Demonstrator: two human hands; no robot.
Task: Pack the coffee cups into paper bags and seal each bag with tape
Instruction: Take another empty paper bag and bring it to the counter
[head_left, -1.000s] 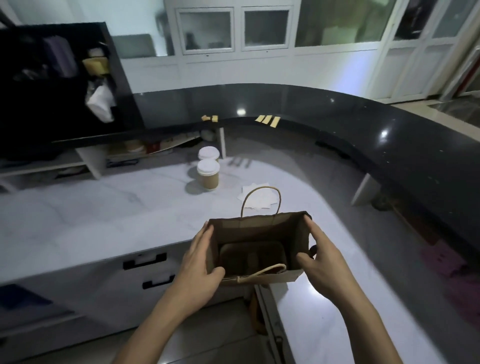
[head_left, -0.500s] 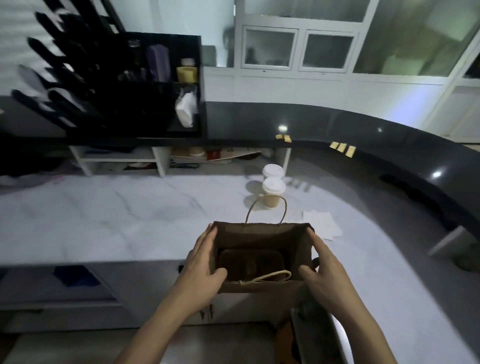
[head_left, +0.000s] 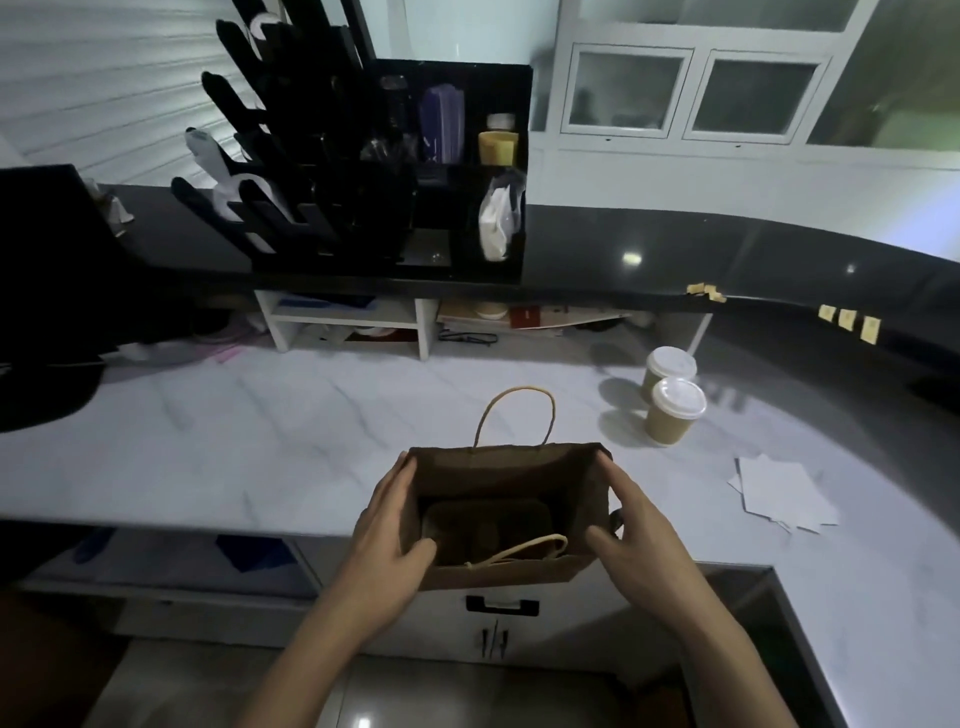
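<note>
Inside of my paper bag (head_left: 498, 571) too dark, perhaps a cup carrier (head_left: 485, 525), rear coffee cup (head_left: 670, 362) partly behind front coffee cup (head_left: 675, 413), yellow notes (head_left: 847, 318) too small to read

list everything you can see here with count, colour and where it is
paper bag: 1, brown, held open at the counter's near edge
insert: 1, dark, at the bag's bottom
coffee cups: 2, tan with white lids, on the counter right of the bag
paper sheets: small stack, white, counter's right side
tape pieces: several, yellow, stuck on the black ledge's edge
organiser: 1, black, on the ledge
left hand: grips bag's left wall
right hand: grips bag's right wall
</note>
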